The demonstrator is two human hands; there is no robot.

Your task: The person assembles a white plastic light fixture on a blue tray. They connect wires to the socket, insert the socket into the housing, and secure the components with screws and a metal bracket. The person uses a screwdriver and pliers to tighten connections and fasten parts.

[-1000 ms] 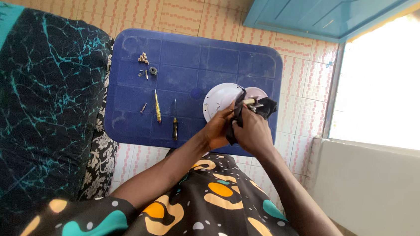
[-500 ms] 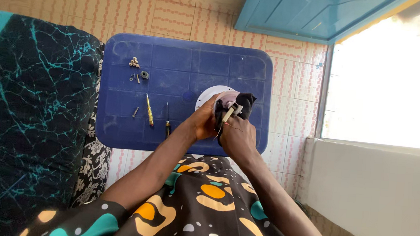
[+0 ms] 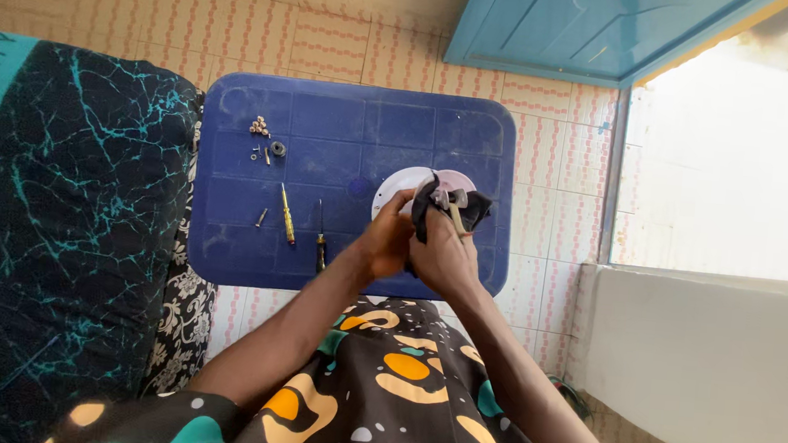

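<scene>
Over the blue plastic table (image 3: 345, 133), I hold a small black part (image 3: 424, 216) with both hands so it sits steady above the white disc (image 3: 394, 192). My left hand (image 3: 385, 240) curls closed around its near side; my right hand (image 3: 448, 254) is closed on it too, with a pale tool (image 3: 457, 215) against it. Two screwdrivers (image 3: 289, 215) and loose screws (image 3: 259, 127) lie left, within reach.

Blue gridded tray (image 3: 346, 115); yellow-handled screwdriver (image 3: 288, 216); black cloth (image 3: 432, 210); white disc (image 3: 391, 193); teal-veined black fabric (image 3: 57, 214)
</scene>
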